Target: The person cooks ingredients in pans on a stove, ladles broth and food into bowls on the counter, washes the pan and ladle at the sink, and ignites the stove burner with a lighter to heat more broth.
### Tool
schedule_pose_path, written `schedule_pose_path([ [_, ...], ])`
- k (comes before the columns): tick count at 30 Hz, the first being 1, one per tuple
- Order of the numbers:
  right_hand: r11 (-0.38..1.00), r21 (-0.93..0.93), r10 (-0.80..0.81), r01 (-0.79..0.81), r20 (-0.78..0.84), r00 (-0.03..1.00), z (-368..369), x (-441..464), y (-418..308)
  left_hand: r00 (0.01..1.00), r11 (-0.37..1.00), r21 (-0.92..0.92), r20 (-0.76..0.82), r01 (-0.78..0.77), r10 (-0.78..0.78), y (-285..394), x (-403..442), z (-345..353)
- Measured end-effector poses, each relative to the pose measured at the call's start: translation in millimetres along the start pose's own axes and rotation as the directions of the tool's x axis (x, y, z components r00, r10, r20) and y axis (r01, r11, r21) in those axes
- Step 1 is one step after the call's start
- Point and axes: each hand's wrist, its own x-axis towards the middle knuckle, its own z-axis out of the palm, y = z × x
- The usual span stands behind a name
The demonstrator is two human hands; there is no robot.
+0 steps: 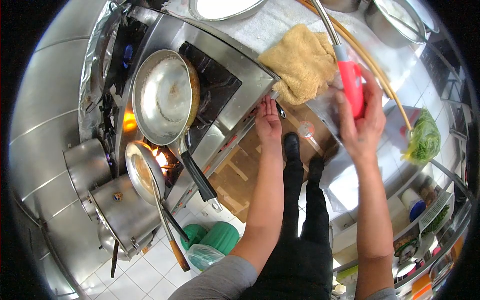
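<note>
My right hand is wrapped around the red handle of a tool with a grey collar and a long metal shaft, which looks like a gas lighter; its far end is out of view. My left hand is palm up at the front edge of the stove, its fingers stretched out toward the panel under the edge. Whether the fingertips touch a knob there is hidden. A crumpled tan cloth lies just beyond my left hand. A large frying pan with a black handle sits on the stove grate.
Orange flame burns beside a smaller pan with a wooden-handled utensil in it. Steel pots stand at the left. Flattened cardboard covers the floor. A bag of greens and shelves are at right; a metal pot stands at upper right.
</note>
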Motion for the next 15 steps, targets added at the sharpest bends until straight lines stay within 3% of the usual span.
schedule_pose_path([
  [8, 1.000, -0.009, 0.021, -0.021, 0.001, 1.000, -0.1, -0.7, -0.4, 0.998, 1.000, 0.002, -0.058, 0.010, -0.010, 1.2, -3.5, 4.7],
  [15, 0.999, 0.014, -0.036, 0.036, -0.024, 0.999, 2.0, -0.4, 3.3, 1.000, 1.000, -0.004, -0.017, 0.017, -0.017, 1.8, -1.1, 3.2],
])
